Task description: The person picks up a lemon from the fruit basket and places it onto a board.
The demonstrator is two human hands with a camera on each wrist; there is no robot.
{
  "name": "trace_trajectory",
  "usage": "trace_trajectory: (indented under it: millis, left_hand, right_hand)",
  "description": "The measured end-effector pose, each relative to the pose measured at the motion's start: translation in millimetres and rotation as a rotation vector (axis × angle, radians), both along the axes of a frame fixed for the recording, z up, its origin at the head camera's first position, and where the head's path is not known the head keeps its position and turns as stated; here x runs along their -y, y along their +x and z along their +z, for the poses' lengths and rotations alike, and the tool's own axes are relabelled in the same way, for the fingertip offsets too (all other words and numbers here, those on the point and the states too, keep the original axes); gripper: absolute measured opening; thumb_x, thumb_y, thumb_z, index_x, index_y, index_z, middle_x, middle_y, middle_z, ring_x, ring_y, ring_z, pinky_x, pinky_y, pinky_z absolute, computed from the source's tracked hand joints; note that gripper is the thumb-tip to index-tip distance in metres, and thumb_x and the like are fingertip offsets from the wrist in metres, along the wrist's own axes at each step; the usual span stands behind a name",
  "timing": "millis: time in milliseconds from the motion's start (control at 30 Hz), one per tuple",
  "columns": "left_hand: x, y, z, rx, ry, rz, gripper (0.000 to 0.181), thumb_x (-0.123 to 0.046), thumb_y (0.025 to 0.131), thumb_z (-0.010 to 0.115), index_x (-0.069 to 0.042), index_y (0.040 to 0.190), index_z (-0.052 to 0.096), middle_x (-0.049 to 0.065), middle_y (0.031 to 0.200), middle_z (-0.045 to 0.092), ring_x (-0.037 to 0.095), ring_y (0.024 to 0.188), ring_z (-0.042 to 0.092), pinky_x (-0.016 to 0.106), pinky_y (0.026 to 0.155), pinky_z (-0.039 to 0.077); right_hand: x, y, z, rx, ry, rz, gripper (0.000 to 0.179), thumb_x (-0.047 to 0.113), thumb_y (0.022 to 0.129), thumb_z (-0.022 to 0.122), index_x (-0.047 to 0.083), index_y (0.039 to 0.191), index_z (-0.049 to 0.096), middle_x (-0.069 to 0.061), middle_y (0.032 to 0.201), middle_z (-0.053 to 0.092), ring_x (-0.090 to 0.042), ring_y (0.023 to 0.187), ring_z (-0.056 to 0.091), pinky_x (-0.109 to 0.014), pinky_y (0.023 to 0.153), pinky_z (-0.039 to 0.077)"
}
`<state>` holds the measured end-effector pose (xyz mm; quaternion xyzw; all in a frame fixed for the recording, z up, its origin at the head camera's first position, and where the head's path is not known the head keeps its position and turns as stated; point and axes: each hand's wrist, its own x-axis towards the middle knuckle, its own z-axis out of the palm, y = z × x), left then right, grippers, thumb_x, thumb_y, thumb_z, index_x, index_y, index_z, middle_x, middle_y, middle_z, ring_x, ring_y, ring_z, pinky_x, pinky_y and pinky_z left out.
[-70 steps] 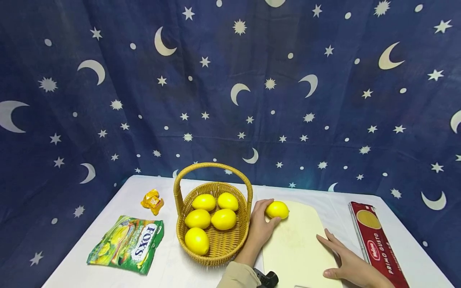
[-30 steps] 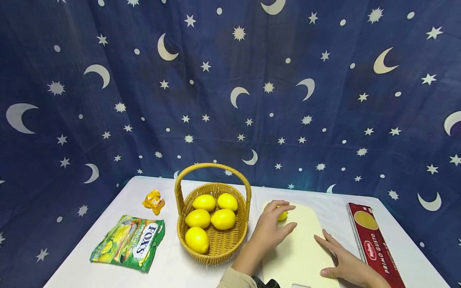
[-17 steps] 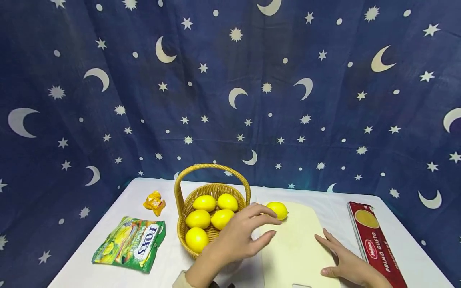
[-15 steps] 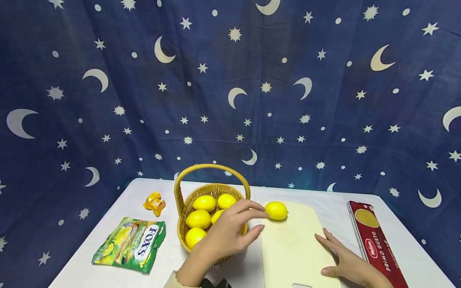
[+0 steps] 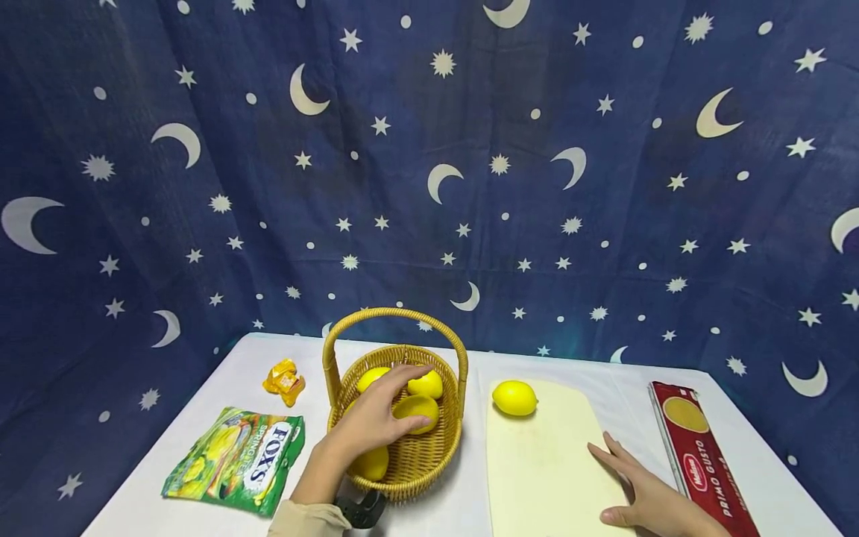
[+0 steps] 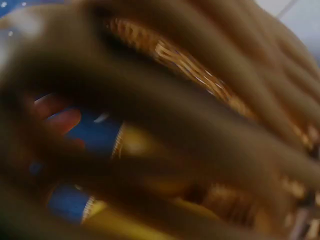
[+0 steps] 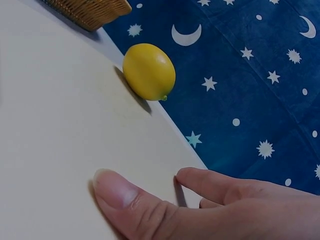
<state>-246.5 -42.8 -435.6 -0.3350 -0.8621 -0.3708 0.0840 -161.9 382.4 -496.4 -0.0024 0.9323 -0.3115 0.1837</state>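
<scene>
My left hand (image 5: 376, 418) is over the wicker basket (image 5: 403, 488), fingers extended above several lemons (image 5: 416, 409) inside. Its thumb is at the right-hand lemon; whether it touches cannot be told. Some lemons are partly hidden under the hand, and the left wrist view is blurred, with wicker (image 6: 195, 75) showing between fingers. One lemon (image 5: 514, 398) lies on the far left of the cream cutting board (image 5: 543, 470), also in the right wrist view as a lemon (image 7: 149, 72). My right hand (image 5: 651, 496) rests at the board's right edge, thumb on top, fingers stretched out.
Left of the basket lie a green Fox's candy bag (image 5: 235, 459) and an orange wrapped sweet (image 5: 285, 382). A red Melissa pasta pack (image 5: 701, 455) lies beyond the right hand. A blue star-patterned curtain (image 5: 429, 186) hangs behind the white table (image 5: 470, 514).
My left hand let go of the lemon on the board, drew back left and now reaches over the basket. The lemon stays on the board; the right hand keeps its place.
</scene>
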Motion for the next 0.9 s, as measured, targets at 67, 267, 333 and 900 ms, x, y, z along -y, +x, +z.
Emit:
trace_trajectory:
  millis: [67,267,333,900]
  left_hand:
    - [1.2,-1.4,-6.5,0.0,-0.031,0.021,0.07,-0.037,0.078,0.076,-0.03,0.14,0.045,-0.009,0.136,0.051,0.012,0.124,0.05,0.037,0.104,0.044]
    - [0.0,-3.4,-16.3,0.005,-0.057,0.04,0.072,-0.04,0.077,0.077,-0.029,0.14,0.043,-0.006,0.137,0.05,0.015,0.125,0.048,0.04,0.104,0.043]
    - [-1.8,-3.9,-16.8,0.012,-0.07,0.033,0.073,-0.04,0.077,0.077,-0.03,0.141,0.042,-0.006,0.138,0.048,0.015,0.125,0.048,0.041,0.104,0.044]
    - [-4.0,-8.3,-22.0,0.032,-0.148,0.017,0.072,-0.04,0.076,0.077,-0.022,0.139,0.046,-0.007,0.139,0.047,0.015,0.127,0.047,0.04,0.107,0.041]
  right_hand:
    - [1,0.7,-1.1,-0.002,-0.002,0.0,0.105,0.048,0.063,0.08,0.01,0.148,0.031,-0.033,0.152,0.008,-0.059,0.133,0.012,-0.076,0.096,0.019]
    - [-1,2.6,-1.3,-0.012,-0.019,0.016,0.104,0.046,0.065,0.08,0.009,0.148,0.03,-0.033,0.152,0.008,-0.058,0.134,0.012,-0.076,0.097,0.02]
    - [-3,2.1,-1.0,-0.006,-0.013,0.007,0.105,0.047,0.064,0.079,0.009,0.149,0.03,-0.032,0.153,0.007,-0.058,0.134,0.012,-0.076,0.096,0.021]
    - [-1,-2.1,-4.8,0.003,0.019,0.001,0.106,0.05,0.064,0.078,0.01,0.149,0.028,-0.032,0.153,0.006,-0.06,0.133,0.011,-0.076,0.094,0.019]
